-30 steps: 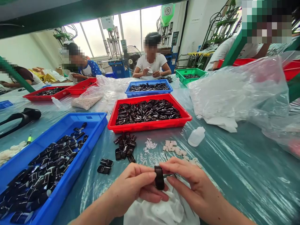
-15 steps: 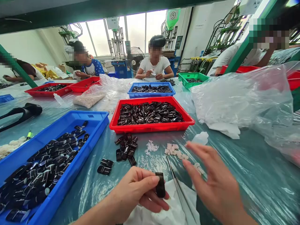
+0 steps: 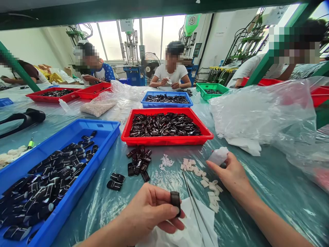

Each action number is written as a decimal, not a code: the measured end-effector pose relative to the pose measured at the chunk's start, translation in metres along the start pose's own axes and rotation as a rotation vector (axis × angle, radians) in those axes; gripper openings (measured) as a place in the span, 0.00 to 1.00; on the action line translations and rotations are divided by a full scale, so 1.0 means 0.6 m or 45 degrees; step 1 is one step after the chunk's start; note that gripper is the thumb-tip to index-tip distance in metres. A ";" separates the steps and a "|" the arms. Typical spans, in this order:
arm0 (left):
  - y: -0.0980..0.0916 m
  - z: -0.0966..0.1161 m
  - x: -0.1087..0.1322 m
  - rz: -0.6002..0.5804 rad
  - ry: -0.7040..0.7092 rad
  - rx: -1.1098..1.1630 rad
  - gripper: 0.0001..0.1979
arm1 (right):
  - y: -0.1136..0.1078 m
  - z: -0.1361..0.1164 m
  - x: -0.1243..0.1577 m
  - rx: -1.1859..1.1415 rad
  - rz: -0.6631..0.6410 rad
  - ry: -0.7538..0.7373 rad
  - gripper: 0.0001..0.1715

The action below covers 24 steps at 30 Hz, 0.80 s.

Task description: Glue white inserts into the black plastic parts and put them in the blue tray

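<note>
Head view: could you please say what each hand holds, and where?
Left hand pinches black part by its lower half; right hand grips white bottle mid-body.

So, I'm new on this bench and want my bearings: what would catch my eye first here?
The eye lands on the red tray at the table's middle, heaped with glossy black parts, then the long blue tray at near left, part-filled with the same. Nearest, the left hand pinches one black part by a white cloth, while the right hand touches a small white bottle.
</note>
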<state>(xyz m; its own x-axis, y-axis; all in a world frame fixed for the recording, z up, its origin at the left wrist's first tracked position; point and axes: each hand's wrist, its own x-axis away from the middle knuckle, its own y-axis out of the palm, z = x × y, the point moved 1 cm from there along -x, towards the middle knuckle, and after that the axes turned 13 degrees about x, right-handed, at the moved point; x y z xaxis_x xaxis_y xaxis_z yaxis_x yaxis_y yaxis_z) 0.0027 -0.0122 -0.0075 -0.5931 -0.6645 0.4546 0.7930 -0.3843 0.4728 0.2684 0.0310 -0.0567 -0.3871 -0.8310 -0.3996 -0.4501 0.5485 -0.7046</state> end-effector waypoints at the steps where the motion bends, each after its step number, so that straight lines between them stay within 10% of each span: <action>1: 0.000 -0.001 0.000 -0.006 0.004 -0.010 0.10 | 0.001 0.000 0.000 -0.003 -0.038 -0.025 0.23; 9: -0.005 -0.012 -0.004 -0.128 -0.009 0.040 0.10 | -0.044 -0.072 0.030 0.030 -0.085 -0.379 0.19; 15: 0.000 -0.010 -0.001 -0.216 -0.040 0.058 0.10 | -0.065 -0.129 0.071 0.251 0.122 -1.074 0.22; 24: -0.004 -0.015 -0.003 -0.262 -0.034 0.034 0.11 | -0.072 -0.141 0.088 0.341 0.176 -1.172 0.21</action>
<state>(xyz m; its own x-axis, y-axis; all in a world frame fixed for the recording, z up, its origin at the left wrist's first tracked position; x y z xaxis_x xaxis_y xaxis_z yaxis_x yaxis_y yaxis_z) 0.0033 -0.0156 -0.0162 -0.7462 -0.5560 0.3661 0.6507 -0.4932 0.5774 0.1990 -0.0287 0.0021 0.4098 -0.5708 -0.7115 -0.2056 0.7021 -0.6817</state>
